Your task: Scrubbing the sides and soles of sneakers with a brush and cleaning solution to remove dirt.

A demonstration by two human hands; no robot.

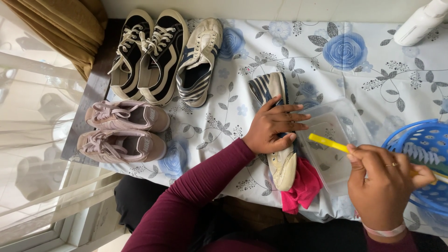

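Under the left hand, the striped shoe's middle is hidden.

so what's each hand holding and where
Left hand presses on the middle of the striped sneaker. Right hand grips the yellow brush handle near its back end.
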